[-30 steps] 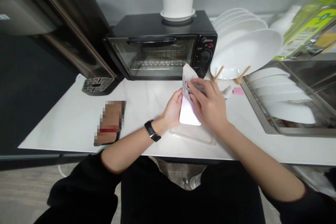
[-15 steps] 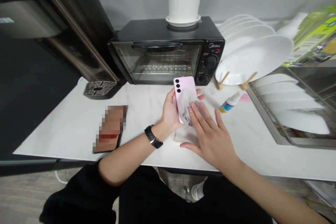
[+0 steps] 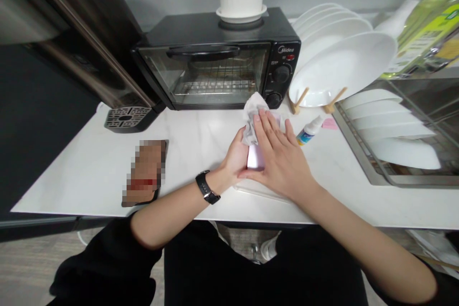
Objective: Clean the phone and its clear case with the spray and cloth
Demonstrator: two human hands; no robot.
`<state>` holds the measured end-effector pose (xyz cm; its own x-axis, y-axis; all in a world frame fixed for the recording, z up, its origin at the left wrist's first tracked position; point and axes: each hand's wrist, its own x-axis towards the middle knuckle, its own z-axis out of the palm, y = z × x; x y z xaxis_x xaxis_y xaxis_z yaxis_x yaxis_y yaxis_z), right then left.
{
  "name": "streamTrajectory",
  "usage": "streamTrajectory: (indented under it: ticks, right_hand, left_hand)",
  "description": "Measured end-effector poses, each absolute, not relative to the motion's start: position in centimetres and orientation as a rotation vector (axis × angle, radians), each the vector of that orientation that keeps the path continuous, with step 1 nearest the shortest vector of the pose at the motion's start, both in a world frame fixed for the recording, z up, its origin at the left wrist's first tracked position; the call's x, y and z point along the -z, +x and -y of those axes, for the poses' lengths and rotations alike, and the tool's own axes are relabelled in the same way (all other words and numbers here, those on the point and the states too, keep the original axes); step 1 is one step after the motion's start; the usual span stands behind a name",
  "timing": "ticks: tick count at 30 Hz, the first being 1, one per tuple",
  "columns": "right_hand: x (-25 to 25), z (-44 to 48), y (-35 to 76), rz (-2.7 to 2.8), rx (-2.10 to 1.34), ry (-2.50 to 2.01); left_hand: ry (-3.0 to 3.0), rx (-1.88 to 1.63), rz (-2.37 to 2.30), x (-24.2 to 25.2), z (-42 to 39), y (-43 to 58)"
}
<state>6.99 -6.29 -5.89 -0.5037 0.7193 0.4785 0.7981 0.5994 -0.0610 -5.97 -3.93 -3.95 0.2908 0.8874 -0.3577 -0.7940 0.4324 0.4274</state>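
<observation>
My left hand (image 3: 235, 157) holds a pale pink smartphone (image 3: 256, 159) from below and along its left side, above the counter. Its back faces up, with the upper part and camera lenses covered. A crumpled light grey cleaning cloth (image 3: 252, 123) lies over that upper part, its jagged edge sticking out past the top. My right hand (image 3: 285, 165) presses the cloth onto the phone with long, nearly flat fingers; its thumb lies near the phone's bottom end. Beneath the hands, a clear flat item (image 3: 260, 190), perhaps a phone case, rests on the counter, partly hidden.
A small spray bottle (image 3: 310, 131) stands right of my hands, beside a pink slip (image 3: 329, 124). Behind are a toaster oven (image 3: 215, 76) and racked white plates (image 3: 344, 69). A sink (image 3: 362, 162) is at right. A dark-edged, pixelated flat object (image 3: 147, 169) lies left, near a drink machine (image 3: 127, 118).
My right hand has slid the cloth up the phone's back, covering the lenses and baring the lower part. The whole view has shifted slightly.
</observation>
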Motion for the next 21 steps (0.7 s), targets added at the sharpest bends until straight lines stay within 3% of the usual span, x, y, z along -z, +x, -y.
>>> streamTrajectory:
  ticks: [10,21]
  right_hand:
    - [7.1,12.2,5.6,2.465,0.297,-1.208]
    - [6.7,7.5,7.5,2.316,0.212,-1.354]
  left_hand:
    - [0.406,-1.103,-0.575,2.8,3.5,-8.1]
    - [0.304,-1.237,-0.597,3.5,3.3,-5.8]
